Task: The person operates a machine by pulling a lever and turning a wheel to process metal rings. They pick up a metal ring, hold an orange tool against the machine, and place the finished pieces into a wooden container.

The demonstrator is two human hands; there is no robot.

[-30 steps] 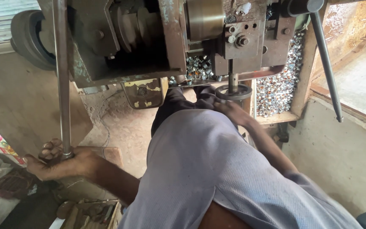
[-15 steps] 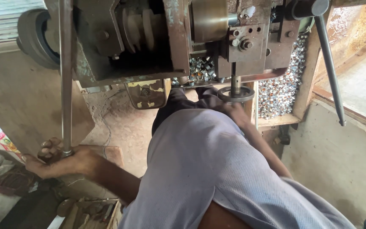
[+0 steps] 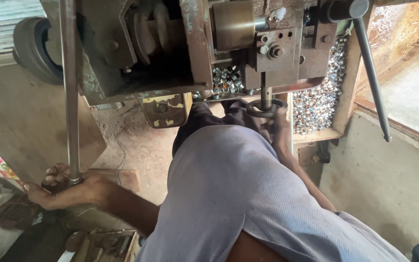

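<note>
The left hand's grip (image 3: 61, 187) is wrapped tight round the foot of a long steel lever (image 3: 70, 92), fingers curled about the rod where it ends low and left of the machine (image 3: 170, 48). That lever's long axis runs nearly straight up from the fist to the machine's left end. The right hand (image 3: 280, 123) reaches up beneath the machine's right half, its fingers against the dark metal ring (image 3: 266, 107) hung on the short vertical spindle (image 3: 266, 94) — whether that grip has closed on the ring I cannot tell, since the thigh in grey cloth (image 3: 238, 194) hides most of it. Just right of the spindle, a bin of small shiny metal sleeves (image 3: 318, 104). A thinner handle (image 3: 369, 77) slants down off the machine's right end, untouched; the right hand is the nearer one to it.
</note>
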